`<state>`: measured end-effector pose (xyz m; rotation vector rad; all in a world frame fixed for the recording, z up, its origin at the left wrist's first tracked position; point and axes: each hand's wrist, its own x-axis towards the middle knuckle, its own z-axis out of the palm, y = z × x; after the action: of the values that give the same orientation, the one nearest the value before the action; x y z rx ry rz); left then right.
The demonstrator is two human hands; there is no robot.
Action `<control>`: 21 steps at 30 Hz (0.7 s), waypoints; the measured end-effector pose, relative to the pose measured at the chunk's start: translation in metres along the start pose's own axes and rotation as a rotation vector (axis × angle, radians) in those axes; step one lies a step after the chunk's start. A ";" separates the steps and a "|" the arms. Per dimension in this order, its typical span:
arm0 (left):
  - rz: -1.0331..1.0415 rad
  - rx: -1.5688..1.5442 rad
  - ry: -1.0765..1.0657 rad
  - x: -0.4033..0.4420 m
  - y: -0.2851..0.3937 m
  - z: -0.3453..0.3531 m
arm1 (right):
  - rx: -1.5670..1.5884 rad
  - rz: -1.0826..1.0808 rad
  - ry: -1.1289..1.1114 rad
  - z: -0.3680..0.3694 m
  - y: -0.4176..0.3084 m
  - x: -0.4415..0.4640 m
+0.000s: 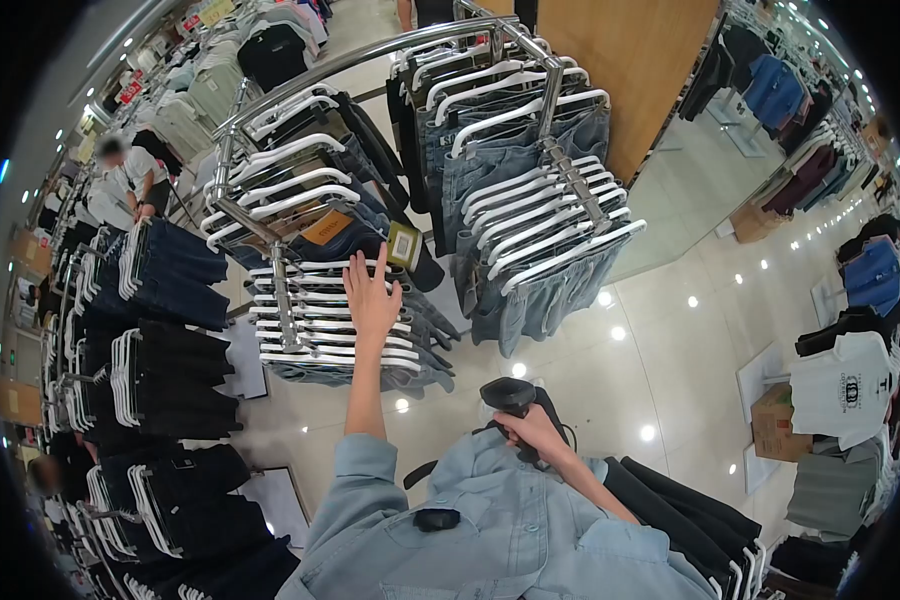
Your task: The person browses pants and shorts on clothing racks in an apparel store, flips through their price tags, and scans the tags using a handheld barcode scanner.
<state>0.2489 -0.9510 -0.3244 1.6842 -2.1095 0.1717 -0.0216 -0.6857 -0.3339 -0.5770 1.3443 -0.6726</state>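
My left hand (372, 300) reaches forward with its fingers stretched out, over the white hangers (340, 352) at the near end of a rack. Its fingertips are at dark blue jeans (346, 243) that carry an orange-brown waist patch (328, 227). Beside the index finger hangs an olive-green tag (403, 247) with a white label; whether the finger touches it I cannot tell. Close to my chest, my right hand (542, 436) is wrapped round the grip of a black handheld barcode scanner (510, 396), whose head points forward.
A chrome rack (355, 62) curves around both rows of hanging jeans. More blue jeans (525, 300) hang right of centre. Dark trousers (175, 370) line the left side, and black trousers (680, 510) hang close at my right. A white T-shirt (848, 388) hangs far right. Another person (135, 175) stands back left.
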 end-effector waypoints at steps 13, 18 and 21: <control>-0.020 -0.012 0.009 0.002 -0.001 0.004 | -0.031 0.012 -0.022 0.000 -0.003 0.001; -0.018 -0.011 0.017 0.003 0.002 0.000 | -0.043 0.019 -0.024 0.000 -0.005 0.000; -0.009 -0.004 0.043 0.004 0.000 0.001 | -0.041 0.012 -0.028 0.001 -0.006 -0.002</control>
<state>0.2475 -0.9555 -0.3239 1.6729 -2.0696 0.1991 -0.0218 -0.6885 -0.3278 -0.6088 1.3369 -0.6258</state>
